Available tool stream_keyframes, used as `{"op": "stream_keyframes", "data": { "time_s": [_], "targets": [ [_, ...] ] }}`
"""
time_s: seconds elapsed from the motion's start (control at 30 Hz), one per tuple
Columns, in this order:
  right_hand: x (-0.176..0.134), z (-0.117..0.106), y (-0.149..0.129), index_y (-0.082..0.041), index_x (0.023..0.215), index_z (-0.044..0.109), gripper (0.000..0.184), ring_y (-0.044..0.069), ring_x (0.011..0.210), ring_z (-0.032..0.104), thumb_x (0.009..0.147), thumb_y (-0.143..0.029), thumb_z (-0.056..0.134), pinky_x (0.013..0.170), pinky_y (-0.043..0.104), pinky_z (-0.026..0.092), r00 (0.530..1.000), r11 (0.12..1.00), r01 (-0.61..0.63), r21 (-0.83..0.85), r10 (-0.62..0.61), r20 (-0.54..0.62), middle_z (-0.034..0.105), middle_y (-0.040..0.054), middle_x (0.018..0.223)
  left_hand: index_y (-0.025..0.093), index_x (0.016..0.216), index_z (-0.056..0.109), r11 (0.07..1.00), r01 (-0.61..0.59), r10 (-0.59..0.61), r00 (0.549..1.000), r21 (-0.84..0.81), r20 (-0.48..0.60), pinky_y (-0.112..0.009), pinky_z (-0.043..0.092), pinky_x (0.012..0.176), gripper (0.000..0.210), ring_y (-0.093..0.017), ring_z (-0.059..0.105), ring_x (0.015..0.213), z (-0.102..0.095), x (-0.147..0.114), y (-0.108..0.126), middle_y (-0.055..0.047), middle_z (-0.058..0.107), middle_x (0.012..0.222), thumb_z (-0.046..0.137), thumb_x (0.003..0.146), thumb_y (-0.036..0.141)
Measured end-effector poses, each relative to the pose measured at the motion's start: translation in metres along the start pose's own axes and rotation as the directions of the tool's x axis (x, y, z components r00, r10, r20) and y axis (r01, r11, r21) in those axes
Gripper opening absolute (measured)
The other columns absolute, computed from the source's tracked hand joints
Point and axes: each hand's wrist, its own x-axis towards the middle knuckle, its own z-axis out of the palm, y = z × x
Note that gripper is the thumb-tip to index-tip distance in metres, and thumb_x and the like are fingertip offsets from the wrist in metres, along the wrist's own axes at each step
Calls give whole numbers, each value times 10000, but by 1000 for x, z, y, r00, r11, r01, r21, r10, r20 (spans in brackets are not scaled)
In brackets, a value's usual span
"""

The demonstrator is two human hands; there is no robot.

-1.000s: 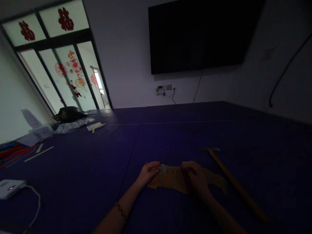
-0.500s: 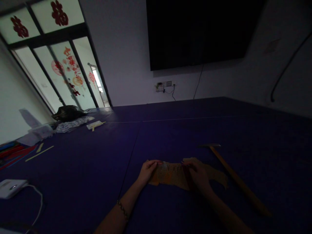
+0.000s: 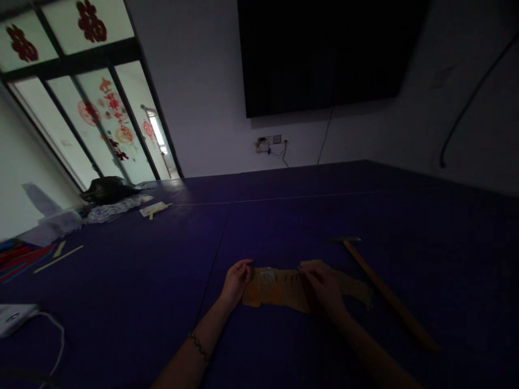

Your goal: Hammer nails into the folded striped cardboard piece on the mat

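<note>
A ragged tan-brown sheet lies on the purple tabletop, with orange stains, a shiny patch and several short dark marks near its upper edge. At its left end, my left hand is closed on the edge, thumb and fingers together. My right hand rests over the sheet's right part, fingers pinched near the upper edge around a dark red piece, which is partly hidden under the palm. Another ragged brown piece extends out past my right hand; whether it joins the sheet is hidden. Dim light blurs the details.
Right of my hands lies a hammer with a long wooden handle. A white device with a cable sits at the left edge. Red and blue strips, a black bag and papers line the table's far left.
My left hand has slid slightly left and lower along the sheet's end, uncovering more of its upper left corner. My right hand stays by the dark red piece. The view has shifted a little.
</note>
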Motion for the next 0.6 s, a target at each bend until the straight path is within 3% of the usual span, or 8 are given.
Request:
{"op": "stream_keyframes", "data": {
  "time_s": [0.3,0.6],
  "targets": [
    [2,2,1,-206,744,655,288,264,838,598,705,-388,436,787,412,431,997,996,24,-83,-30,-75,681,85,829,106,901,568,998,-43,43,999,52,1,-200,268,502,272,-37,345,443,0,0,-3,20,529,590,585,679,262],
    [2,2,-1,-203,781,629,308,242,933,565,745,-410,403,838,395,412,995,998,54,31,-51,-90,665,81,889,131,753,527,996,-64,66,997,58,-33,-201,269,485,184,-46,360,438,6,-4,1,10,539,596,578,649,274]
  ]
}}
